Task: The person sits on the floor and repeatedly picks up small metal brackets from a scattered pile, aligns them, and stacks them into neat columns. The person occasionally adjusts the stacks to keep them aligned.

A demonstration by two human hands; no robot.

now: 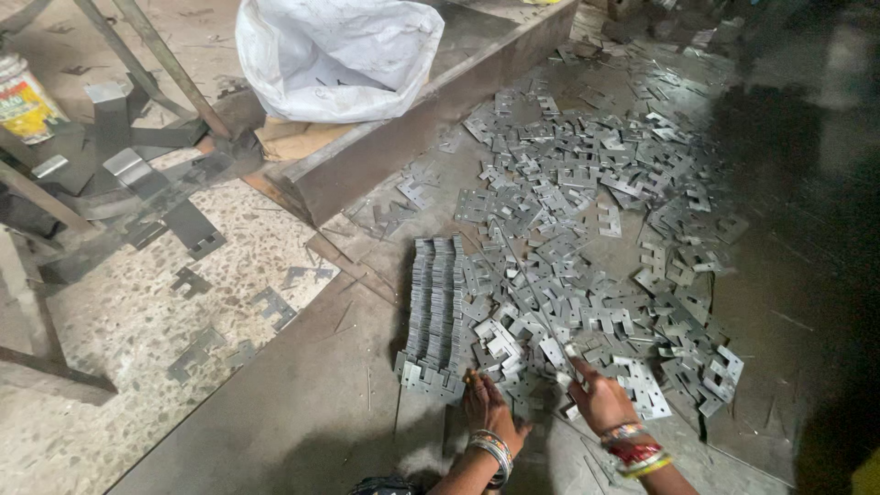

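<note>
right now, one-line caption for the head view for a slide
Left hand and right hand rest on loose stamped metal plates beside a neatly stacked row on the floor.

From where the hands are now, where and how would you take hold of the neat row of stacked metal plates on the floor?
Probably at the near end of the stacked row, beside the left hand. The plates stand on edge, packed face to face, so press in from both ends rather than pinching from above. The loose pile crowds its right side; the left side is freer.
</note>
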